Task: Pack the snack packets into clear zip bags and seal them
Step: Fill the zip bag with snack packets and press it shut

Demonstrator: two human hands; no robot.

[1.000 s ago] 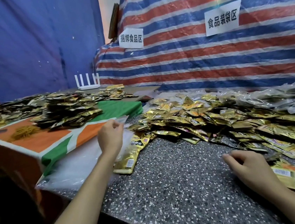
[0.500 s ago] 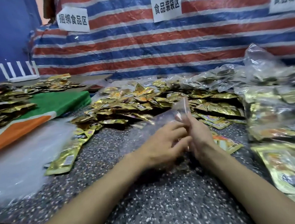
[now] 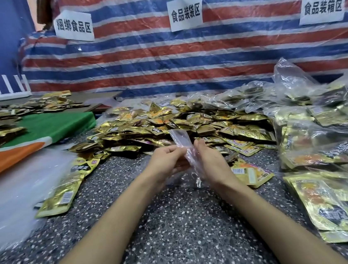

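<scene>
Two hands were close together over the middle of the speckled counter [image 3: 179, 229]: the left hand [image 3: 167, 161] and right hand [image 3: 212, 164] each pinched one clear zip bag [image 3: 181, 138] between curled fingers, its top standing up just in front of the heap of gold snack packets [image 3: 167, 124]. The bag looked empty, so opening it was likely the step; sliding the thumbs against each other should part the lips, and keeping the mouth toward the heap would shorten the reach. Filled bags [image 3: 321, 136] lay along the counter's right edge, a stack of empty bags [image 3: 13, 193] at its left edge. Behind hung a striped tarp [image 3: 139, 66] with paper signs [image 3: 185, 11]
</scene>
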